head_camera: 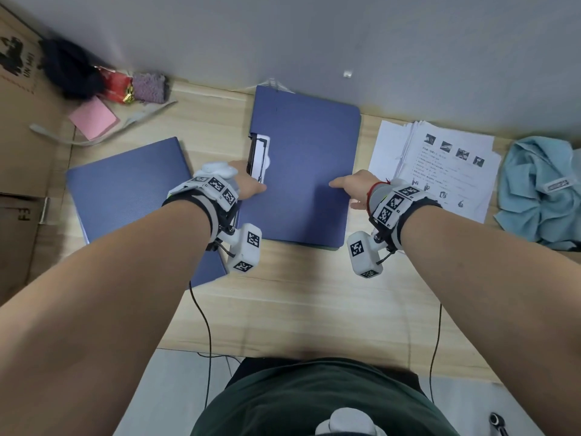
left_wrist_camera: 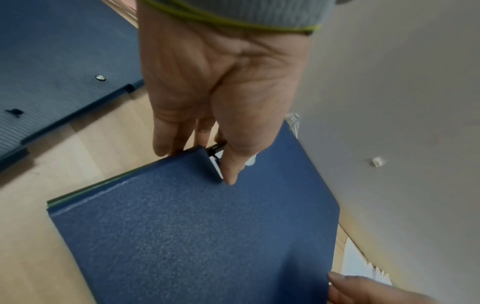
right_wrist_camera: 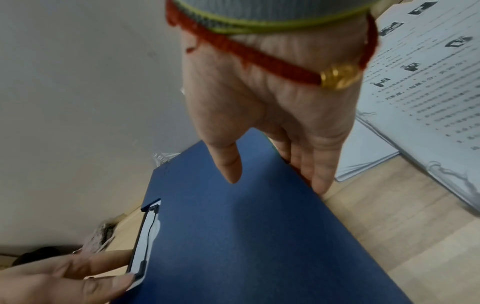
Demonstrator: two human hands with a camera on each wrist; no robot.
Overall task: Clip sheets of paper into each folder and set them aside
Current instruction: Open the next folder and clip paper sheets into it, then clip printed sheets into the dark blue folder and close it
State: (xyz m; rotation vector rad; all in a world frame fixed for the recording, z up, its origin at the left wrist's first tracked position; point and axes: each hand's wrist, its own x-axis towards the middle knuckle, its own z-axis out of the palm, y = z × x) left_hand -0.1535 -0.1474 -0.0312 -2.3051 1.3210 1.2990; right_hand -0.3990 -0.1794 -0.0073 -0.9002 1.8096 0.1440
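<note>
A closed blue folder point(head_camera: 308, 171) lies in the middle of the wooden desk; a cut-out in its left edge shows the black clip point(head_camera: 259, 158) over white paper. My left hand point(head_camera: 256, 187) pinches the folder's left edge just below the clip, thumb point(left_wrist_camera: 228, 174) on the cover and fingers at the edge. On the opposite side my right hand point(head_camera: 345, 193) grips the folder's right edge the same way, with its thumb point(right_wrist_camera: 231, 166) on top and the fingers point(right_wrist_camera: 314, 176) down the side. A second closed blue folder point(head_camera: 132, 196) lies to the left. Printed sheets point(head_camera: 440, 165) are stacked at the right.
A teal cloth point(head_camera: 540, 190) lies bunched at the far right. At the back left sit a pink notepad point(head_camera: 94, 118), a red packet point(head_camera: 116, 86), a purple pouch point(head_camera: 149, 88) and a cardboard box point(head_camera: 25, 127). A grey wall point(head_camera: 314, 42) runs right behind the folder.
</note>
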